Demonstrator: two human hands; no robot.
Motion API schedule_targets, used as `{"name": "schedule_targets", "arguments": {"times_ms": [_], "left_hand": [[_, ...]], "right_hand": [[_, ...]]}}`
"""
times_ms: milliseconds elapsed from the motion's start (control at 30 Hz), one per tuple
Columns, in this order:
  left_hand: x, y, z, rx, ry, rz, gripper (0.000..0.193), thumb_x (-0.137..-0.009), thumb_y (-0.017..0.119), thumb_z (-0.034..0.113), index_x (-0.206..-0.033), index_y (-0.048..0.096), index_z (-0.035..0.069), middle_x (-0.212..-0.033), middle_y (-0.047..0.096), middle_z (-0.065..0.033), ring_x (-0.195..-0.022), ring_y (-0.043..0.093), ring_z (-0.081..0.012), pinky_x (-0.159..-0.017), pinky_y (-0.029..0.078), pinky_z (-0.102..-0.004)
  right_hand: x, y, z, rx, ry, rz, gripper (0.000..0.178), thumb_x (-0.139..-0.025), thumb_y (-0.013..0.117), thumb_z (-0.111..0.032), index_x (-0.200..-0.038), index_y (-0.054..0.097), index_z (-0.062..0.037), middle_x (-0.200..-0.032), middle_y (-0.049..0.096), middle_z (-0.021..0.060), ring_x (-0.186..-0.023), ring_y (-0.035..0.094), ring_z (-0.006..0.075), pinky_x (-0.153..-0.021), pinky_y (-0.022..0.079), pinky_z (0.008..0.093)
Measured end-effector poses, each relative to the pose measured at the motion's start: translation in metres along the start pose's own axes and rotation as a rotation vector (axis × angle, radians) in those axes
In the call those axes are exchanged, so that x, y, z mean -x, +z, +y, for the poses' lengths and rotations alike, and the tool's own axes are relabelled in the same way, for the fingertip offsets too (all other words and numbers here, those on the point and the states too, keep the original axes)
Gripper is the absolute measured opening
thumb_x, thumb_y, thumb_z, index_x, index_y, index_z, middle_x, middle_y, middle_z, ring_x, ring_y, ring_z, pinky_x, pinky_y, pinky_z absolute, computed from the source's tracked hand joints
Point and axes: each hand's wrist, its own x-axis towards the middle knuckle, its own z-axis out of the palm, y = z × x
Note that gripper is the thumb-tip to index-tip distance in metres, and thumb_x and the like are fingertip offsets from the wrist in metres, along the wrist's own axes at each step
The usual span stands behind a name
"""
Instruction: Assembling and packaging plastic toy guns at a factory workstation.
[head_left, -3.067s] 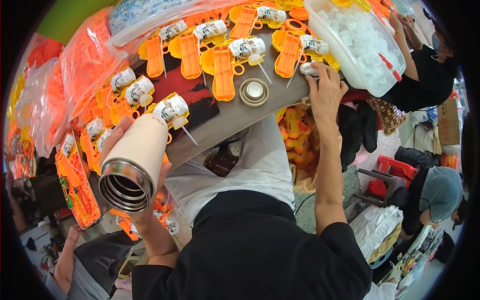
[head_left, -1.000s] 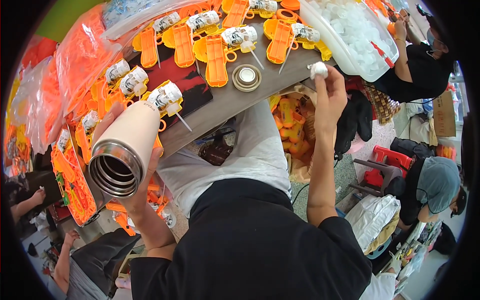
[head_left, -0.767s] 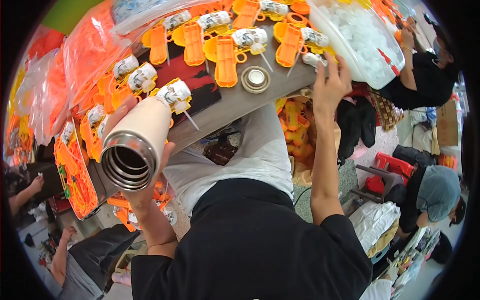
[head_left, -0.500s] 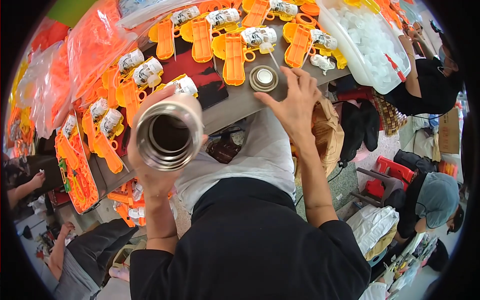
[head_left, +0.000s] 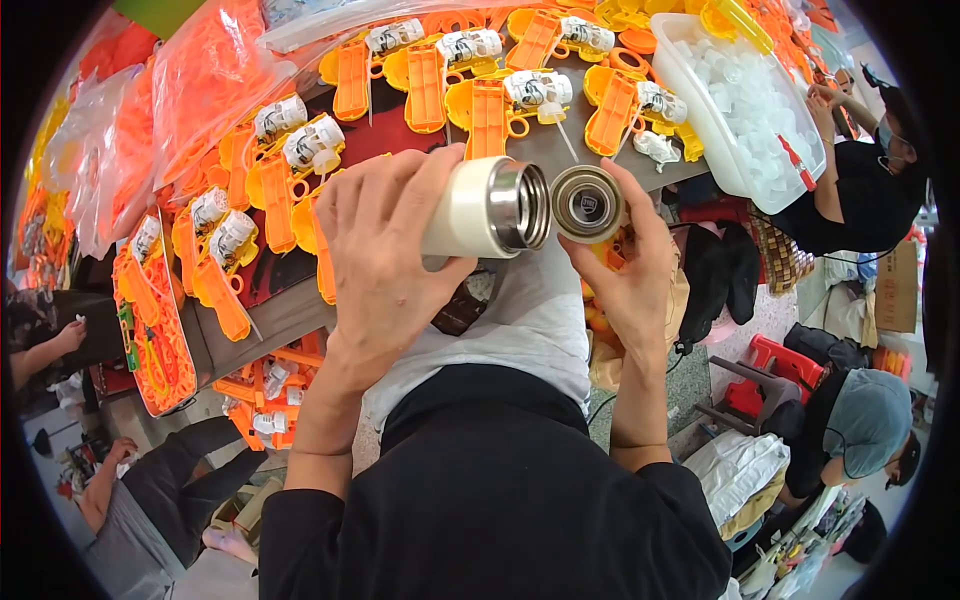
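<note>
My left hand (head_left: 385,250) is wrapped round a cream thermos flask (head_left: 465,215), which lies tipped on its side. Its bare steel mouth faces right. Between the fingers and thumb of my right hand (head_left: 640,265) is the round flask lid (head_left: 586,204), its inner side turned up toward me. Lid and mouth are close together, with a narrow gap between them. Beyond my hands, several orange and yellow toy guns (head_left: 487,115) with white printed barrels lie in rows on the grey table (head_left: 275,325).
A clear plastic tub (head_left: 715,160) of translucent parts stands at the right with a red-handled tool on it. Plastic bags of orange parts (head_left: 205,100) crowd the far left. Below them is a tray of orange pieces (head_left: 165,370). Other people (head_left: 855,170) sit on both sides.
My right hand has picked the lid up off the table and brought it beside the flask. My left hand has moved right and tipped the flask sideways, its mouth turning from me toward the lid.
</note>
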Motion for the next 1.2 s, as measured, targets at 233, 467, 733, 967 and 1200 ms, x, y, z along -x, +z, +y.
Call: {"name": "schedule_targets", "arguments": {"times_ms": [233,467,733,967,1200], "left_hand": [[-0.002,0.007,0.008,-0.074,0.043,-0.040,0.076,-0.054,0.084,0.008,-0.127,0.062,0.014,-0.112,0.058,-0.0043,-0.110,0.051,-0.0276,-0.102,0.032,-0.0461],[-0.001,0.011,0.010,-0.104,0.063,-0.099,0.069,-0.058,0.083,0.013,-0.125,0.064,0.013,-0.113,0.060,-0.0064,-0.108,0.054,-0.0268,-0.103,0.032,-0.0444],[0.000,0.016,0.018,0.023,0.055,-0.079,0.068,-0.056,0.083,0.013,-0.122,0.065,0.011,-0.110,0.062,-0.0063,-0.104,0.055,-0.0267,-0.101,0.034,-0.0449],[0.001,0.021,0.021,0.121,0.043,-0.067,0.069,-0.056,0.084,0.017,-0.122,0.064,0.013,-0.108,0.061,-0.0045,-0.101,0.055,-0.0262,-0.099,0.033,-0.0439],[0.001,0.021,0.023,0.149,0.055,-0.059,0.066,-0.058,0.083,0.018,-0.120,0.062,0.013,-0.106,0.060,-0.0034,-0.100,0.055,-0.0257,-0.099,0.032,-0.0448]], "right_hand": [[-0.006,-0.022,-0.026,0.073,-0.202,-0.143,0.072,-0.070,0.079,0.009,-0.135,0.052,-0.0007,-0.134,0.059,0.0116,-0.126,0.056,0.0198,-0.107,0.044,0.0333],[-0.023,-0.035,-0.041,0.092,-0.321,-0.344,0.078,-0.066,0.083,0.001,-0.139,0.054,-0.0034,-0.132,0.060,0.0130,-0.123,0.057,0.0251,-0.104,0.044,0.0371],[-0.030,-0.040,-0.058,0.455,-0.427,-0.362,0.078,-0.066,0.087,-0.030,-0.135,0.060,-0.0069,-0.121,0.063,0.0116,-0.104,0.057,0.0278,-0.101,0.041,0.0397],[-0.035,-0.047,-0.066,0.295,-0.324,-0.415,0.083,-0.075,0.078,-0.051,-0.140,0.054,-0.0053,-0.105,0.064,0.0118,-0.092,0.055,0.0267,-0.092,0.046,0.0357],[-0.033,-0.049,-0.074,0.507,-0.274,-0.434,0.066,-0.077,0.077,-0.038,-0.131,0.058,-0.0044,-0.107,0.065,0.0108,-0.090,0.059,0.0219,-0.077,0.049,0.0332]]}}
